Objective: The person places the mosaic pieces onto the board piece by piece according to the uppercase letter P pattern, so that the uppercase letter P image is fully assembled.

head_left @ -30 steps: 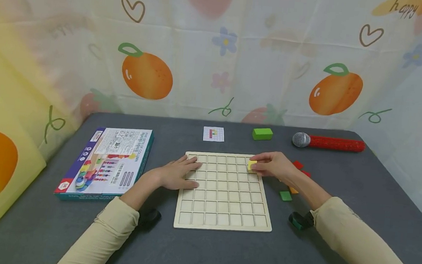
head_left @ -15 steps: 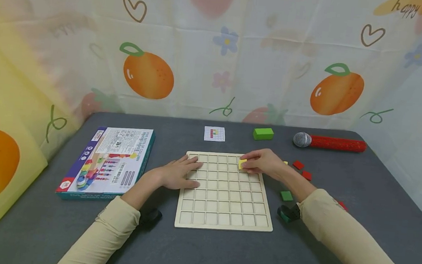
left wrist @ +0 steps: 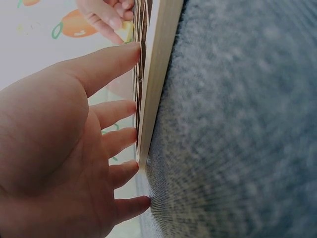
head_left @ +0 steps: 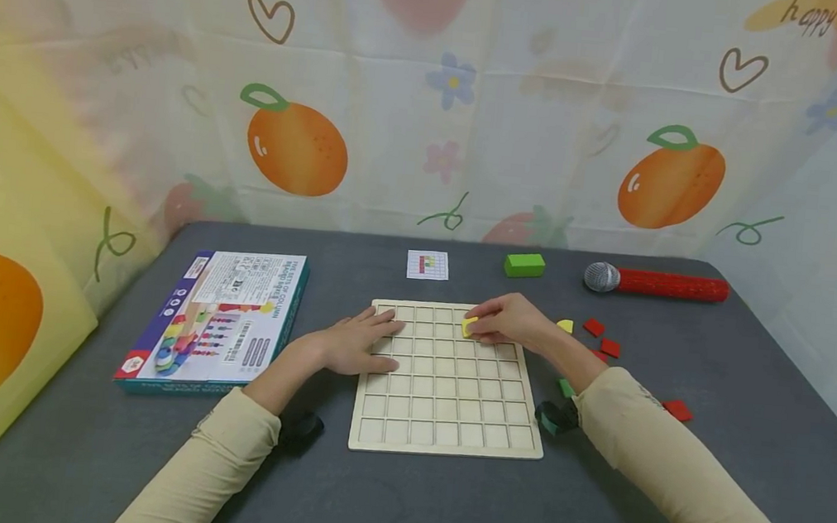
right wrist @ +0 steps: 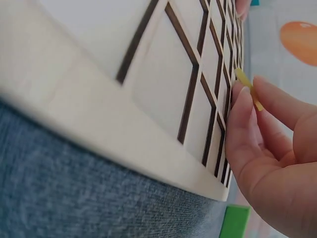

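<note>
A pale wooden grid board (head_left: 452, 387) lies on the dark table. My right hand (head_left: 509, 320) pinches a small flat yellow tile (head_left: 468, 327) between thumb and fingers, over the board's far part. The right wrist view shows that yellow tile (right wrist: 248, 88) tilted, one end close to the grid. Along the board's left side, my left hand (head_left: 351, 344) lies spread with straight fingers. Its fingertips touch the frame in the left wrist view, where the little finger (left wrist: 132, 208) reaches past the board's corner onto the table.
Right of the board lie several red tiles (head_left: 610, 347), a yellow tile (head_left: 566, 325) and a green tile (head_left: 566, 388). Behind stand a green block (head_left: 524, 265), a printed grid card (head_left: 428, 266) and a red microphone (head_left: 670, 285). A boxed game (head_left: 219, 319) lies at the left.
My right hand has moved left along the board's far rows with the yellow tile, uncovering tiles on the table. My left hand has stayed in place.
</note>
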The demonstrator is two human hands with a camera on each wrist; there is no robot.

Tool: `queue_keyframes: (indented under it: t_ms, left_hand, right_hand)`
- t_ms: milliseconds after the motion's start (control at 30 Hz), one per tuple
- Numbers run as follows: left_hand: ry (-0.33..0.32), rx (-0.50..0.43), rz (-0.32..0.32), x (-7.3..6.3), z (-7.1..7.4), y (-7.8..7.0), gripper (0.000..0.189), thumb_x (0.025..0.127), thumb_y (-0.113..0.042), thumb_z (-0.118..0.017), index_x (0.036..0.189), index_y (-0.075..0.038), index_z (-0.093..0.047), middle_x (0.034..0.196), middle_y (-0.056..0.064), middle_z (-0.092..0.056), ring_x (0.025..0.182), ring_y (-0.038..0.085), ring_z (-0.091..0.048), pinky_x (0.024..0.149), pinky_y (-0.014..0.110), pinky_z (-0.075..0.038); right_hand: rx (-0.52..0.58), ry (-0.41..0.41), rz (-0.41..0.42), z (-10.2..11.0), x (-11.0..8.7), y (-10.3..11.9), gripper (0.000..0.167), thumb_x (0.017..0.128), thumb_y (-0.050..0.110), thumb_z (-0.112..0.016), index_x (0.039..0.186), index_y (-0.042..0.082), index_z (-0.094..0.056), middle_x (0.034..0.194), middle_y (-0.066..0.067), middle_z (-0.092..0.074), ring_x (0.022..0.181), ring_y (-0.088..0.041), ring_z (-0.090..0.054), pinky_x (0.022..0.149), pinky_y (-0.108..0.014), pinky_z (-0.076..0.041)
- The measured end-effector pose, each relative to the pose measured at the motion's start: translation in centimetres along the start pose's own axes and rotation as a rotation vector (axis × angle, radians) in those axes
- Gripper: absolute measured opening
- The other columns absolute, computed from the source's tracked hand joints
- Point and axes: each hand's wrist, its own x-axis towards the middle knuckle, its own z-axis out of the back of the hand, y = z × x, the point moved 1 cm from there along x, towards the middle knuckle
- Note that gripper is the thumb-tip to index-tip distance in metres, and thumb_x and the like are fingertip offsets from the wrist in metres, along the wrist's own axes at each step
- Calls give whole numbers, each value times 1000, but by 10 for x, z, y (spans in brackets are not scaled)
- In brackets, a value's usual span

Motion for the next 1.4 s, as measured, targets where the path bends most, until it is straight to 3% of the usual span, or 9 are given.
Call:
queue_keyframes:
  t_ms: [533, 933, 1167, 1400]
  left_hand:
    - [3, -1, 17, 0, 1, -2, 71, 96, -43, -53, 152, -11, -24, 158, 10, -11, 143, 35, -2, 109, 58, -12]
    - [7, -1, 21, 0, 0, -2, 71, 96, -44, -53, 152, -12, -24, 158, 10, -11, 143, 34, -2, 109, 58, -11]
    - [2, -14, 19, 0, -1, -1, 71, 96, -44, -53, 152, -12, -24, 158, 10, -10, 143, 34, -1, 109, 59, -11]
    - [2, -11, 21, 0, -2, -2, 71, 96, -44, -53, 152, -12, -24, 158, 10, -11, 143, 34, -2, 109, 58, -11]
  right_hand:
    - [-182, -62, 26, -1, -1, 3, 26, 91, 10, -65, 113, -4, -66, 96, -11, -68, 79, -17, -65, 72, -28, -53]
    - [-210, -59, 8, -3, -1, 6, 28, 92, 17, -65, 112, -2, -68, 91, -10, -68, 76, -17, -63, 69, -29, -52]
    - [-142, -12, 17, -1, -3, 6, 28, 95, 17, -61, 113, -4, -66, 93, -13, -68, 77, -18, -64, 71, -30, -53]
    - [-24, 54, -37, 4, -5, 7, 34, 96, 18, -59, 119, -7, -61, 96, -15, -66, 72, -13, -63, 68, -27, -53]
